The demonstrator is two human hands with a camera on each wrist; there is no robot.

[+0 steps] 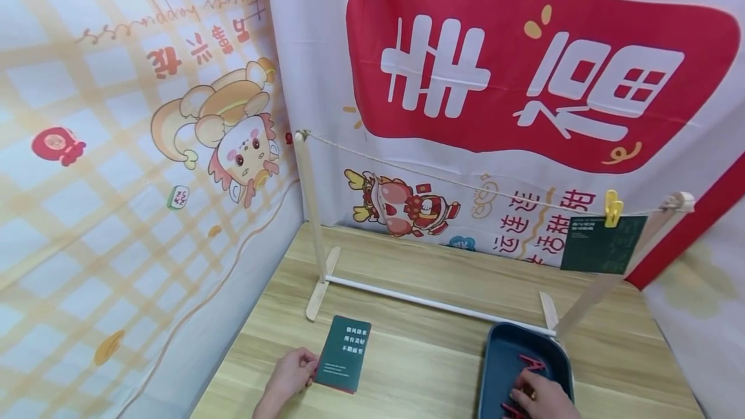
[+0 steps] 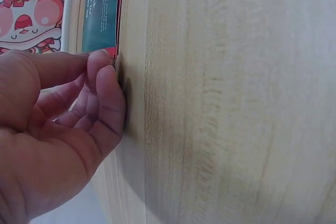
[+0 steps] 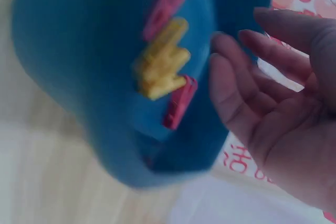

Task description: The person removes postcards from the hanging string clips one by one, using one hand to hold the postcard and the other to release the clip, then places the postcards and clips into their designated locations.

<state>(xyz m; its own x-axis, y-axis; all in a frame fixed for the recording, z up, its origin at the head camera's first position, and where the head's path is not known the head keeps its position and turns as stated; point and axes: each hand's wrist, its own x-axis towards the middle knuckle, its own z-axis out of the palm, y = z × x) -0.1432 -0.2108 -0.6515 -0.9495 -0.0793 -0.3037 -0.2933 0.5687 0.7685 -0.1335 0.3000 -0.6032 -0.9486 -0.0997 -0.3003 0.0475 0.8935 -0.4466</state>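
My left hand (image 1: 293, 372) is at the lower left corner of a small stack of cards (image 1: 345, 354), green on top with white lettering and a red edge beneath. In the left wrist view, thumb and fingertips pinch the red corner of a card (image 2: 112, 52). My right hand (image 1: 542, 395) reaches into a dark blue tray (image 1: 493, 367). In the right wrist view, its fingers are loosely bent, with nothing between them. Beside them in the tray lie yellow clothespins (image 3: 163, 64) and red clothespins (image 3: 181, 103).
Behind the tray stands a wooden rack with a left post (image 1: 312, 212), a white bottom bar (image 1: 436, 306) and a string (image 1: 442, 181) across the top. A yellow clothespin (image 1: 612, 209) holds a green card (image 1: 602, 247) on the string, near the right post (image 1: 611, 283).
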